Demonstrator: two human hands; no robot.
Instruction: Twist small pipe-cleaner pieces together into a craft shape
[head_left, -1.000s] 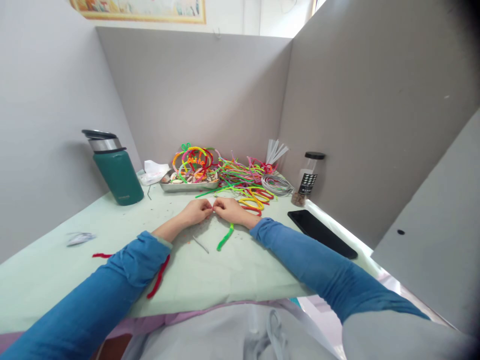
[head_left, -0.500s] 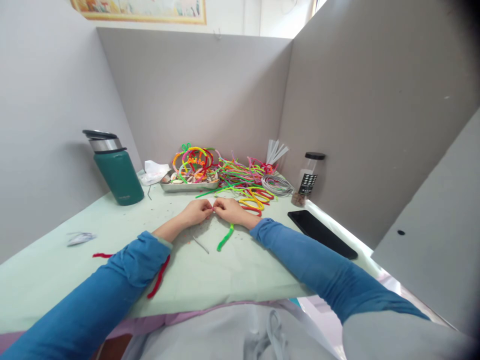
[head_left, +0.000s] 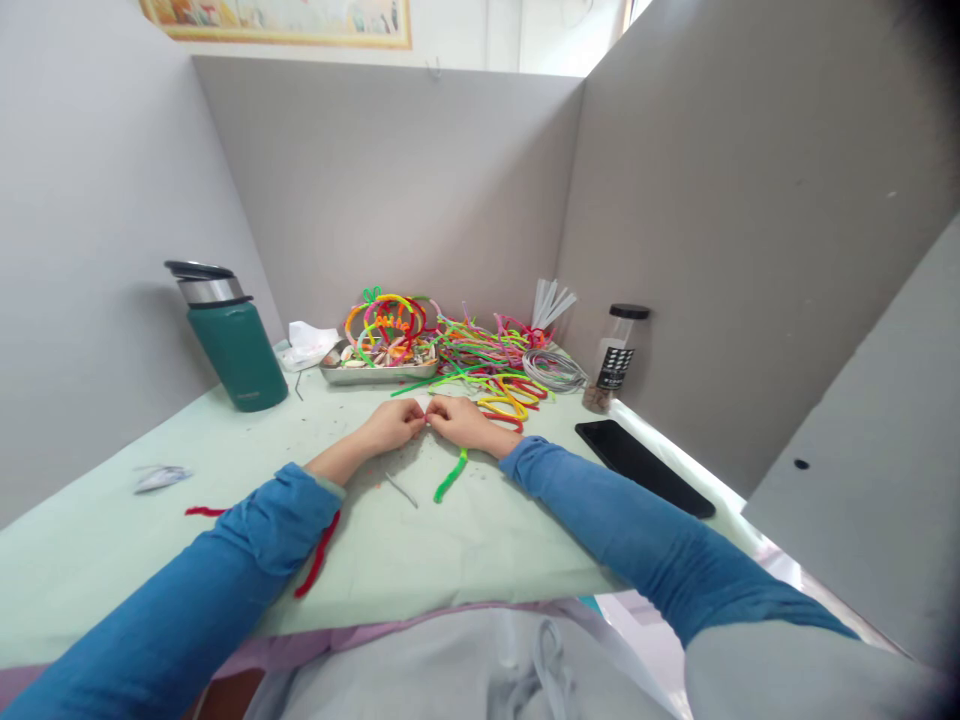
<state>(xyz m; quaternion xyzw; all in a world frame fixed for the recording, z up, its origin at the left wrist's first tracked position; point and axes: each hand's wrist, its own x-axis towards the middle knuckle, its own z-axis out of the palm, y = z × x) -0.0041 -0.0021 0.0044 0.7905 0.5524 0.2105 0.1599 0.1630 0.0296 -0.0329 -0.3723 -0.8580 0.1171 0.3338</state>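
Note:
Fingertips of my left hand and my right hand meet over the middle of the table in a pinch. Whatever sits between them is too small to make out. Just below my right hand lies a green pipe cleaner with a lighter top end. A thin grey wire piece rests below my left hand. Under my left forearm runs a red pipe cleaner, partly hidden by the sleeve. Yellow and red bent pipe cleaners lie right behind my right hand.
At the back stand a metal tray with colourful rings and a heap of pipe cleaners, beside a wire coil. A green bottle is left; a clear bottle and black phone are right. Grey partitions enclose the table.

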